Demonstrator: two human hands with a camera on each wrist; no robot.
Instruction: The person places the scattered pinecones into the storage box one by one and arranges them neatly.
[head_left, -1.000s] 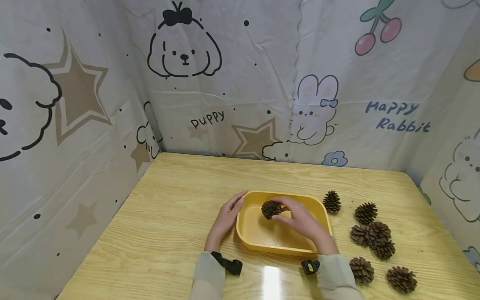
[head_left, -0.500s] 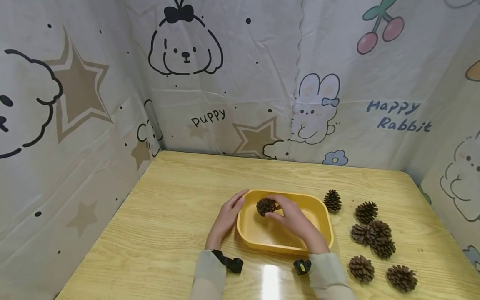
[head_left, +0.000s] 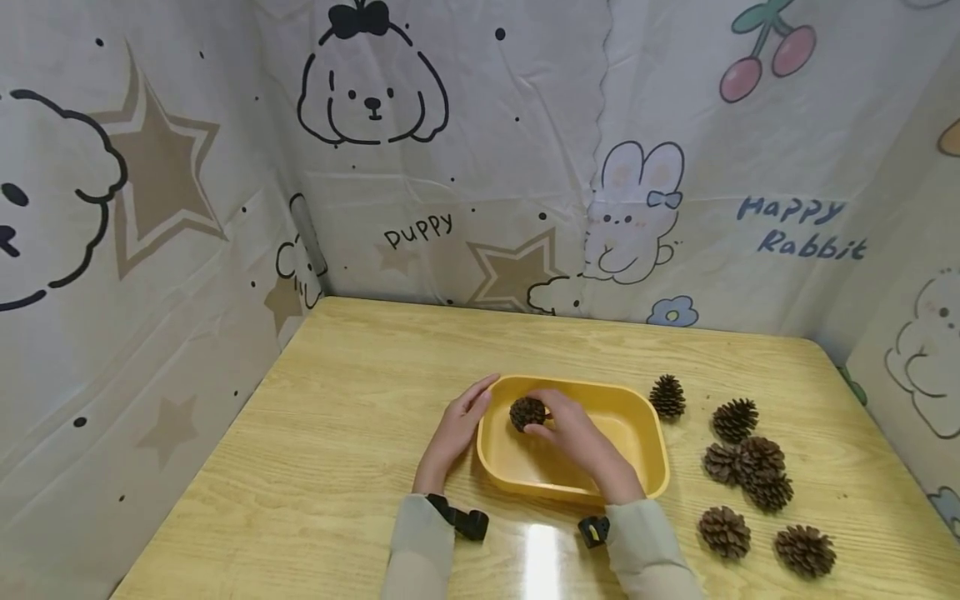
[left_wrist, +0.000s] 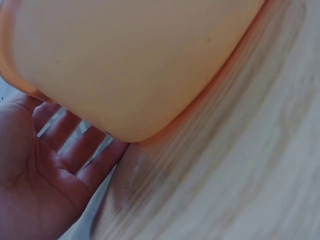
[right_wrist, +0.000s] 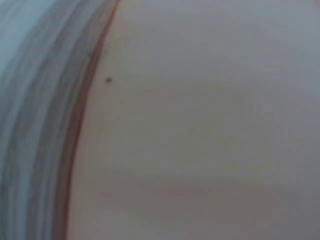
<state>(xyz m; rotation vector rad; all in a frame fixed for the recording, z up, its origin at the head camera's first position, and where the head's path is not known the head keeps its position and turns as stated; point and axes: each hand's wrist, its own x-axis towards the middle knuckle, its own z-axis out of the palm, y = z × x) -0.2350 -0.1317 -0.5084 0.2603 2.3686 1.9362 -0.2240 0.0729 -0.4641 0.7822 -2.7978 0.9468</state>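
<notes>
A pine cone (head_left: 527,414) is pinched between the thumb and fingers of my right hand (head_left: 573,433), inside the left part of a yellow plastic tray (head_left: 654,467). Whether the cone touches the tray floor I cannot tell. My left hand (head_left: 457,422) rests against the tray's left side. In the left wrist view, the fairly straight fingers of that hand (left_wrist: 55,165) lie along the outer wall of the tray (left_wrist: 135,70). Only the tray's outer wall (right_wrist: 190,120) and some table show in the right wrist view; the right hand itself is hidden there.
Right of the tray, several pine cones lie on the wooden table (head_left: 360,400). One cone (head_left: 667,397) stands close to the tray's right edge, a cluster (head_left: 759,467) sits farther right, and two cones, one of them (head_left: 724,532) nearer, lie in front. A patterned curtain (head_left: 480,167) encloses the table.
My right hand has moved a little left with the pine cone, toward the tray's left end. The left hand stays at the tray's side. The head view has shifted slightly.
</notes>
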